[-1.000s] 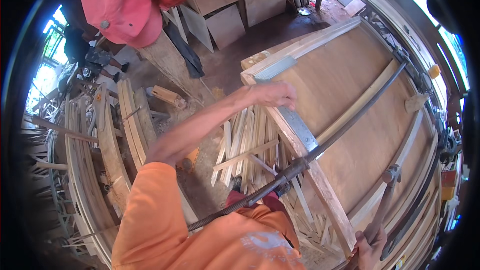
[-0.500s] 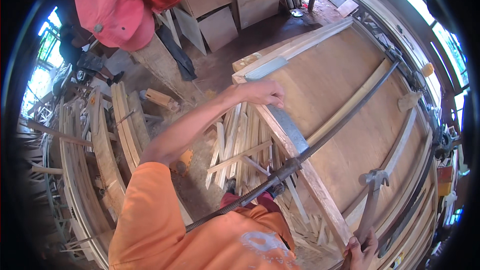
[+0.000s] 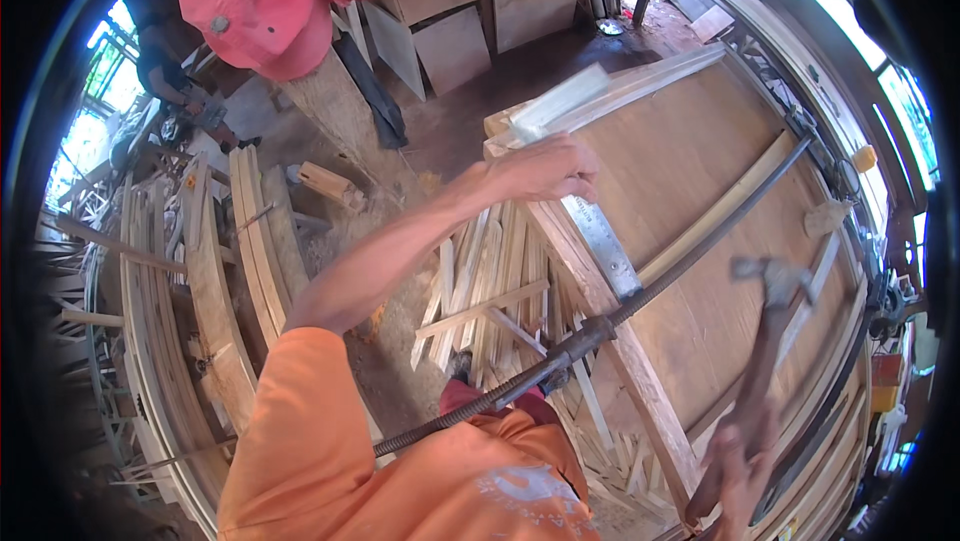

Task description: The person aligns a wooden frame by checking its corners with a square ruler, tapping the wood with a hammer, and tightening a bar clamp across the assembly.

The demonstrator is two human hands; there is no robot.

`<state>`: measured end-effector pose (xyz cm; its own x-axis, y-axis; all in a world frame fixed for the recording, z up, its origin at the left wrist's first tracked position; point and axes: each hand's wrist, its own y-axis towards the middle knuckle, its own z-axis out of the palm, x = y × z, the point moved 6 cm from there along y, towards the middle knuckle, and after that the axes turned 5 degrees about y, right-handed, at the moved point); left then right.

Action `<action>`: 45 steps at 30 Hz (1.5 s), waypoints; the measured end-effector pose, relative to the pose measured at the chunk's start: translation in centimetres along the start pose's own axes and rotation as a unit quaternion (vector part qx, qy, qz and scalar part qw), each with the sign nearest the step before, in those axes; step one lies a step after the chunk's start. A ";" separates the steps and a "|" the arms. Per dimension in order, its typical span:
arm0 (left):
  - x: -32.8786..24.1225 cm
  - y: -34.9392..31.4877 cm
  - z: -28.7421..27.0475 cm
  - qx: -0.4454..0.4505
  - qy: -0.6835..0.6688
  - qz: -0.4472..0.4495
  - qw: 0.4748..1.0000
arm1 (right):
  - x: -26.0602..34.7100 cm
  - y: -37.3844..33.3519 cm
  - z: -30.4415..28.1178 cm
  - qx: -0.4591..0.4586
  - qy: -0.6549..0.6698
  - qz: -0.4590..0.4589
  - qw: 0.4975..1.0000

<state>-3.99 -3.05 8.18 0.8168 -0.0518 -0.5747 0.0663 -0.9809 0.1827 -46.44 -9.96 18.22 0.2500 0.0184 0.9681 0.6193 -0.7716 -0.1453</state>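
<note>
On the left, stacked long pale-brown timber boards (image 3: 205, 291) are seen beside a bare left arm, and above them a pink cloth cap (image 3: 255, 11) is seen. A loose heap of thin pale wooden strips (image 3: 485, 286) is spread near the feet.

At the middle, the left hand (image 3: 548, 171) is curled into a loose fist over the near corner of a large brown wooden panel (image 3: 690, 181) edged with pale wooden framing (image 3: 640, 391). By its closed fingers a flat silver metal rule (image 3: 605, 246) appears to be held; its long axis is laid along the frame's near edge, away from the fist toward the lower right. Beyond the knuckles a pale, blurred flat bar (image 3: 560, 101) is tilted up; whether it is joined to the rule cannot be told. The panel is crossed by a long dark threaded metal clamp (image 3: 585, 341), just beside the rule's end.

At the right, a wooden-handled claw hammer (image 3: 765, 341) is held by its handle in the right hand (image 3: 735, 471), which is blurred but wrapped around it. The hammer's long axis is pointed away from the body, its head blurred over the panel. The rule is touched by the left hand, and the right is well apart.
</note>
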 end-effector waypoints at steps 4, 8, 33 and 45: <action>-3.0 -3.2 -3.9 0.007 0.139 0.028 0.990 | 3.4 4.9 0.8 -0.028 -0.100 -0.021 0.994; -3.6 -11.0 -9.1 -0.041 0.207 -0.073 0.975 | 5.5 11.1 6.1 0.098 -0.274 -0.157 0.944; 3.9 -14.1 9.6 -0.371 -0.438 -0.485 0.660 | 2.7 20.6 21.0 0.249 -0.352 -0.314 0.846; 9.3 -13.1 14.3 -0.296 -0.633 -0.293 0.653 | 2.3 19.6 13.3 0.220 -0.317 -0.209 0.899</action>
<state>-5.47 6.59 -10.95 -0.5517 -0.1803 -0.8143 0.6700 -0.6772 -0.3040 -23.85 -16.61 14.90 0.2135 0.7142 0.6666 0.9572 -0.2894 0.0035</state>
